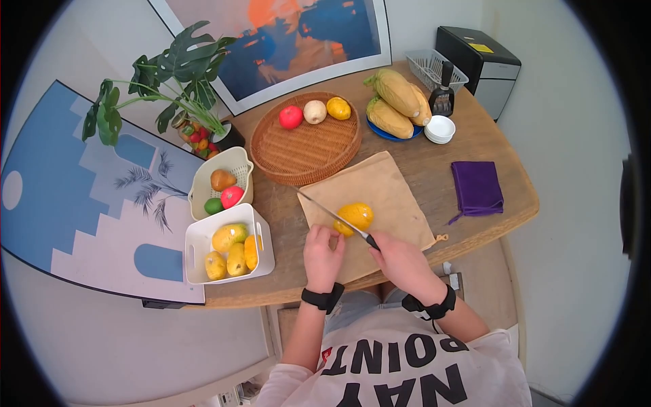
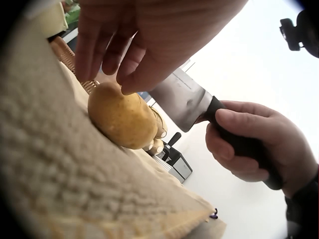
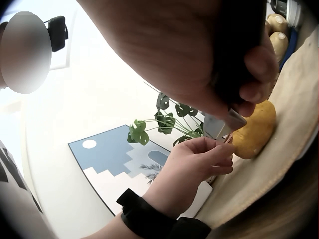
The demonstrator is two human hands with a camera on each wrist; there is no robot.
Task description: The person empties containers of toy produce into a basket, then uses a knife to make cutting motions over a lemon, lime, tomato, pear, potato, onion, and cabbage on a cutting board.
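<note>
A yellow mango (image 1: 358,215) lies on a beige cloth (image 1: 397,186) in front of the person. My right hand (image 1: 401,263) grips a kitchen knife (image 1: 321,205) by its black handle. In the head view the blade slants across the mango toward the upper left. My left hand (image 1: 323,254) is at the near left end of the mango. The left wrist view shows its fingers hanging down, with a fingertip against the top of the mango (image 2: 122,117). There the broad blade (image 2: 179,97) stands behind the mango and fingers.
Left are a white bin (image 1: 264,261) of mangoes and a cream basket (image 1: 200,186) with fruit. Behind sit a wicker tray (image 1: 298,152) with several round items and corn (image 1: 397,91) on a blue plate. White bowls (image 1: 441,129) and a purple cloth (image 1: 477,188) lie right.
</note>
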